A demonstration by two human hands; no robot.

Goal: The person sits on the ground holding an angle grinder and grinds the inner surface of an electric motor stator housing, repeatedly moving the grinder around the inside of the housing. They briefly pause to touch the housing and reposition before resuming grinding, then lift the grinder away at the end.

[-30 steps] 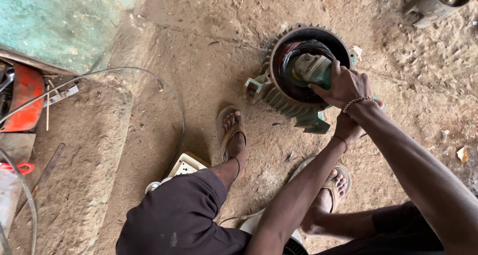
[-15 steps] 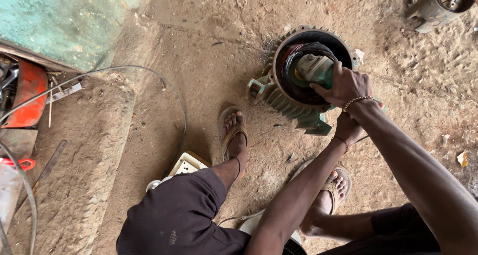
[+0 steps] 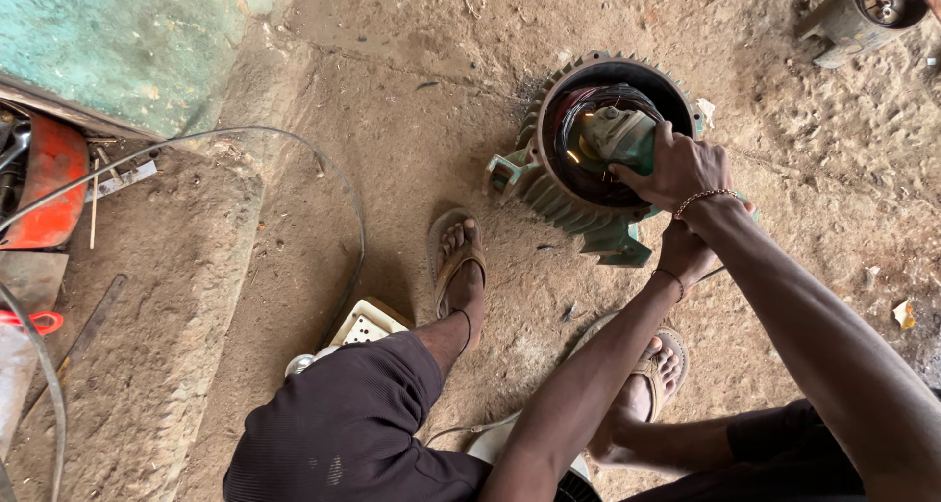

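Note:
A green finned motor housing (image 3: 549, 193) stands on end on the dirt floor, its round bore facing up. My right hand (image 3: 676, 169) grips a green angle grinder (image 3: 618, 134) whose head is down inside the bore; a small bright glint shows at its tip. My left hand (image 3: 686, 252) sits just below the right one, closed on the tool's rear end, mostly hidden by my right wrist. Both wrists wear thin bracelets.
My sandalled feet (image 3: 459, 257) (image 3: 657, 365) rest near the housing. A white socket box (image 3: 365, 324) lies by my left knee. A grey cable (image 3: 333, 183) loops across the floor. A red machine (image 3: 44, 183) sits at left, another motor part (image 3: 863, 12) at top right.
The view has drifted slightly. My hands stay on the grinder inside the housing, with little visible movement.

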